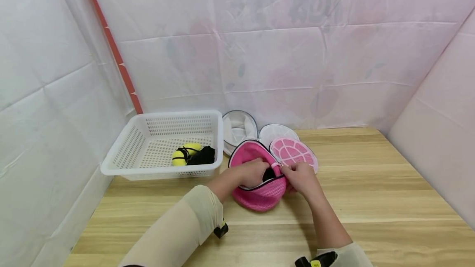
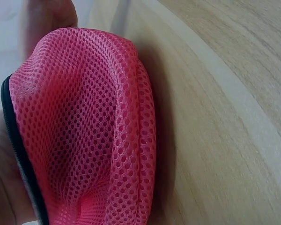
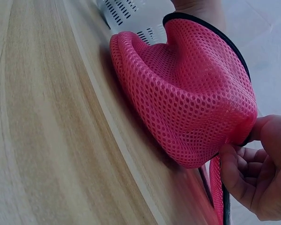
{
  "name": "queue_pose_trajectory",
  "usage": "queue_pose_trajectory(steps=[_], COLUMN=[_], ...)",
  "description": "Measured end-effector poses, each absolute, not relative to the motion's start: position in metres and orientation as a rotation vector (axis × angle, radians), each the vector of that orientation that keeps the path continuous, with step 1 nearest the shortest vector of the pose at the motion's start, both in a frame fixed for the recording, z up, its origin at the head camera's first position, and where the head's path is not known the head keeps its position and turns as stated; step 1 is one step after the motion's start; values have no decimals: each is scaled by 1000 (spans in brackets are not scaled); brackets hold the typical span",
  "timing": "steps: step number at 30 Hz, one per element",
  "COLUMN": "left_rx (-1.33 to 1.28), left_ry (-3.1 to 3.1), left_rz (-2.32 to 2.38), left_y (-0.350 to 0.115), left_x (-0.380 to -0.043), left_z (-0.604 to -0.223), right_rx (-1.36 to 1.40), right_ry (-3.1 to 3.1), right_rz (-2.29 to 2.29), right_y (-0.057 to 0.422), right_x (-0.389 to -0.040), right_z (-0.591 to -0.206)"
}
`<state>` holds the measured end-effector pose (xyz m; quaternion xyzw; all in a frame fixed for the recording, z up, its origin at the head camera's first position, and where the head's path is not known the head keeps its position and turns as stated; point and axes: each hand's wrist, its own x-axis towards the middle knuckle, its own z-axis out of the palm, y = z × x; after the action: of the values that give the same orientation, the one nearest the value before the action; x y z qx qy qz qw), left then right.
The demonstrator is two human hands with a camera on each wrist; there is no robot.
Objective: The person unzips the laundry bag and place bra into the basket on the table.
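A pink mesh laundry bag (image 1: 259, 197) with a black zipper edge stands unzipped on the table, its mouth tipped toward the upper left. My left hand (image 1: 253, 172) reaches inside it, its fingers hidden; I cannot tell whether they grip anything. Something black (image 1: 269, 174) shows inside, just beside those fingers. At the bag's right side my right hand (image 1: 301, 177) pinches the rim by the zipper between thumb and fingers, which the right wrist view shows close up. The bag's round pink lid (image 1: 294, 154), with a pale web pattern, is folded back behind this hand.
To the left a white plastic basket (image 1: 124, 171) holds a yellow roll (image 1: 191, 148) tied with black cord and a black cloth item (image 1: 202, 156). A white mesh bag (image 1: 240, 128) with its round lid (image 1: 278, 131) lies open behind the pink one. White sheeting walls the wooden table (image 1: 375, 184).
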<state>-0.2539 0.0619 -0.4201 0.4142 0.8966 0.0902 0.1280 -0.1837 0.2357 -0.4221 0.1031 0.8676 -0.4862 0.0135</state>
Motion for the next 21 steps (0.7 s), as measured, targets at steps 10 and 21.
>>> queue_pose_trajectory(steps=[10,21], left_rx=[1029,1041], left_ry=[2873,3043], left_rz=[243,548], left_y=[56,52], left_x=[-258,-266], left_z=[-417,-406], right_rx=[331,351], right_ry=[2694,2783], right_rz=[-1508,-1511], right_y=[235,238], right_x=[-184,-185], right_z=[-422,-421])
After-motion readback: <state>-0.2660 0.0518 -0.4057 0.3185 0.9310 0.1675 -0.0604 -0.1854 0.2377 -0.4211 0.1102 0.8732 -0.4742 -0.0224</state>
